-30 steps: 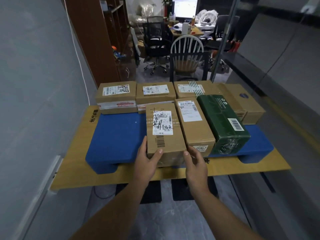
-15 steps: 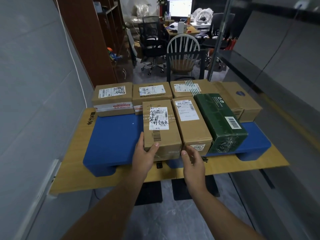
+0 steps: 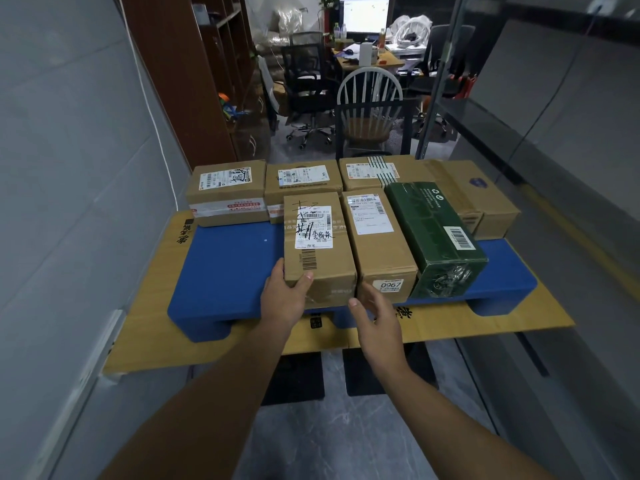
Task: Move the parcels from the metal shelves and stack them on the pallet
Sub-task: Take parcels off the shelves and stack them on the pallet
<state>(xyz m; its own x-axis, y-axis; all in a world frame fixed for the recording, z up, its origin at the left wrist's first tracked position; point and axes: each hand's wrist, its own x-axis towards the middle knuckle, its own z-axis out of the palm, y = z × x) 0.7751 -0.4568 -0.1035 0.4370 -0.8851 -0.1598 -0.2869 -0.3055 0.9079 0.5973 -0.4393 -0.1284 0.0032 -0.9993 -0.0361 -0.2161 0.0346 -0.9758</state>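
Observation:
A blue pallet (image 3: 228,271) lies on a cardboard sheet (image 3: 152,306). A brown parcel with black handwriting (image 3: 318,244) lies lengthwise on the pallet, beside a brown parcel marked 0967 (image 3: 379,244) and a dark green parcel (image 3: 436,233). My left hand (image 3: 285,299) grips the handwritten parcel's near left corner, thumb on top and fingers down the side. My right hand (image 3: 377,320) hovers just in front of its near right corner with relaxed fingers, holding nothing. Several brown parcels (image 3: 225,188) form a row along the pallet's far edge.
The pallet's left half is bare blue. A grey wall runs along the left and a glass partition (image 3: 554,133) along the right. Behind the pallet stand a white spindle chair (image 3: 370,98), office chairs and a brown shelf unit (image 3: 194,81).
My right hand has come off the handwritten parcel's near end and drawn back a little. My left hand stays on the near left corner.

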